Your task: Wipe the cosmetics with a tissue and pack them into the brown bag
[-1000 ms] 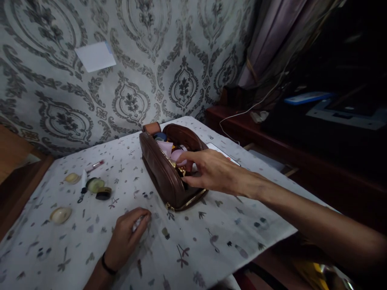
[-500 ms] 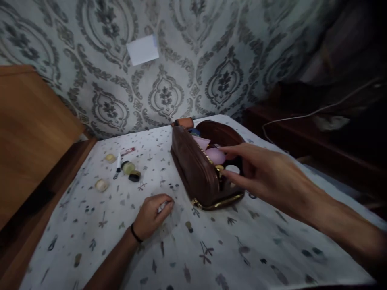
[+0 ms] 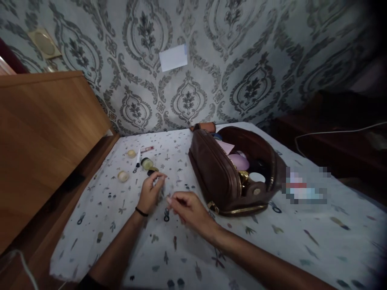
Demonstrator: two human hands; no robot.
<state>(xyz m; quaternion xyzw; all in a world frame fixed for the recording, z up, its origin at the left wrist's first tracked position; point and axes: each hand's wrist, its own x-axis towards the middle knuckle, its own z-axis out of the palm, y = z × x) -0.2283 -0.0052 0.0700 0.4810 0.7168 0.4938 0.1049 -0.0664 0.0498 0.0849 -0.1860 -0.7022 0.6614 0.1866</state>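
My left hand (image 3: 150,193), with a dark band on the wrist, is over the cloth beside a small jar with a black lid (image 3: 153,171). Its fingers are curled together, and whatever they hold is hidden. Close by on the right, my right hand (image 3: 189,210) is closed in a pinch; I cannot make out anything between its fingertips. A brown cosmetic bag (image 3: 211,173) stands unzipped to the right of both hands. Inside it show a pink oval item (image 3: 238,162), a gold cap (image 3: 243,175) and a white round lid (image 3: 256,177).
Left on the patterned cloth (image 3: 178,262) lie a white tube (image 3: 138,157), a pinkish tube (image 3: 147,149), a yellow-green jar (image 3: 146,163) and two pale round items, one nearer (image 3: 123,176). A wooden cabinet (image 3: 51,149) borders the left side; a papered wall (image 3: 187,96) stands behind.
My right hand has left the bag's opening and come left, close to my left hand. My left hand now sits by the black-lidded jar. The view has shifted left.
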